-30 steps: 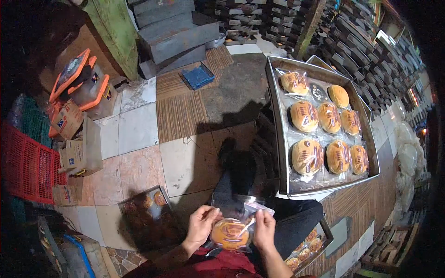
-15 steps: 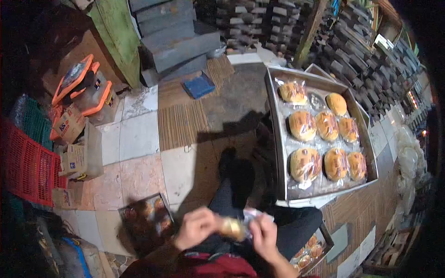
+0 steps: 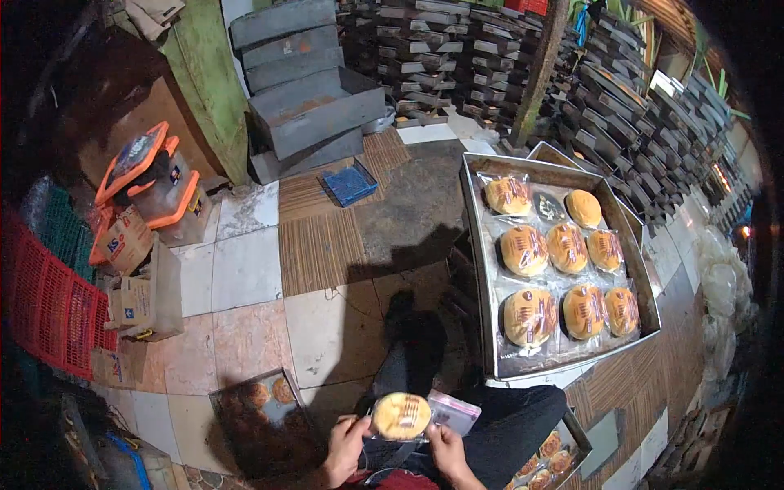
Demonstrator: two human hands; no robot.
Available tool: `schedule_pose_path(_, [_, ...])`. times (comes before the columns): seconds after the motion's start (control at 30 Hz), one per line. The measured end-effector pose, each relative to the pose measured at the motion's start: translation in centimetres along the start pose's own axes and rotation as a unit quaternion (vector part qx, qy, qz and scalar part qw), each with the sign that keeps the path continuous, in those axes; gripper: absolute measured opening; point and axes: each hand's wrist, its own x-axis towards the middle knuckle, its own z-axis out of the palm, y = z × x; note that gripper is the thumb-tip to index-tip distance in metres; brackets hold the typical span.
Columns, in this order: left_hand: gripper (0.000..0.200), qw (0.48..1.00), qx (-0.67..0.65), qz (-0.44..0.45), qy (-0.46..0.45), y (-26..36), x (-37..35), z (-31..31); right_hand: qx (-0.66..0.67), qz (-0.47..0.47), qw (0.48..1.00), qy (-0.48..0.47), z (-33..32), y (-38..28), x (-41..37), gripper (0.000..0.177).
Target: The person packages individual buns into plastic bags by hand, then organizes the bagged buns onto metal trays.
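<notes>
A round golden bun (image 3: 402, 416) in a clear printed bag is held up over my lap, between my two hands. My left hand (image 3: 348, 447) pinches its left side, fingers curled. On the other side my right hand (image 3: 446, 451) grips the bag's right edge. A flat stack of plastic bags (image 3: 456, 412) sits right behind the right fingers and overlaps my leg. To the right, a large metal tray (image 3: 489, 331) holds several bagged buns and one bun (image 3: 583, 209) without a visible bag.
A dark tray (image 3: 233, 390) of browned buns lies on the floor at left, another tray (image 3: 585, 451) by my right leg. A red crate (image 3: 61, 302) and orange-lidded boxes (image 3: 163, 192) stand left. Stacked metal trays (image 3: 318, 110) and a blue tray (image 3: 349, 184) lie ahead.
The bun, lower and blurred between my hands before, now faces up with the bag's print over it. My left hand has moved down slightly, and the bag stack shows more fully.
</notes>
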Motion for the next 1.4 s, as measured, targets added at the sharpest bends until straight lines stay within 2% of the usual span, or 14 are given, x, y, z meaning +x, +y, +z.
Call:
schedule_pose_path(0.07, [0.022,0.997,0.021,-0.065,0.026,-0.6,-1.2,-0.1,-0.111,-0.082,0.981,0.136,0.5,0.4,-2.2,0.022])
schedule_pose_path(0.13, [0.016,0.984,-0.112,-0.131,-0.034,0.4,-2.0,-0.1,-0.227,-0.300,0.915,0.148,0.8,-3.0,-4.5,0.062])
schedule_pose_path(0.23, [0.017,0.955,-0.190,-0.216,-0.072,5.8,-3.5,1.7,-0.435,-0.488,0.749,0.108,1.8,-7.3,-4.0,0.037])
schedule_pose_path(0.33, [0.027,0.956,-0.247,-0.157,-0.029,6.0,-2.9,1.6,-0.331,-0.206,0.916,-0.095,-1.5,-6.0,0.5,0.077])
schedule_pose_path(0.43, [0.026,0.982,-0.170,-0.048,-0.071,5.4,-2.0,0.7,-0.151,-0.412,0.887,-0.141,-6.7,-14.3,-2.2,0.089])
schedule_pose_path(0.47, [0.021,0.998,-0.050,0.011,-0.029,5.1,-1.8,1.1,-0.263,-0.429,0.862,-0.062,-9.9,-17.1,-3.8,0.091])
schedule_pose_path(0.53, [0.017,0.992,-0.105,-0.023,-0.069,1.5,-0.8,0.7,0.178,-0.374,0.910,-0.036,-10.6,-23.8,-4.3,0.104])
schedule_pose_path(0.67, [0.015,0.988,-0.071,-0.030,-0.133,3.6,-2.4,2.8,0.011,-0.436,0.882,0.179,-16.7,-34.9,2.6,0.048])
schedule_pose_path(0.8, [0.018,0.982,-0.098,-0.022,-0.157,4.7,-1.8,1.8,-0.052,-0.589,0.605,0.534,-13.8,-31.5,0.9,0.037])
schedule_pose_path(0.83, [0.018,0.988,-0.068,0.000,-0.139,4.6,-1.3,1.4,0.074,-0.628,0.613,0.474,-12.5,-28.0,0.5,0.030])
schedule_pose_path(1.0, [0.017,0.992,0.020,0.039,-0.119,5.8,0.4,1.7,-0.389,-0.401,0.815,-0.154,-2.5,-8.0,1.8,0.029])
schedule_pose_path(1.1, [0.017,0.980,0.040,0.080,-0.176,5.8,1.6,4.3,-0.609,-0.381,0.695,0.000,-3.3,1.4,5.4,0.033])
schedule_pose_path(1.27, [0.015,0.960,0.008,0.033,-0.277,4.0,1.6,8.7,-0.626,-0.432,0.634,-0.139,-3.5,5.2,4.2,0.029])
schedule_pose_path(1.4, [0.016,0.960,-0.023,0.034,-0.276,3.5,0.8,9.0,-0.580,-0.322,0.745,-0.070,-3.7,3.5,2.5,0.017])
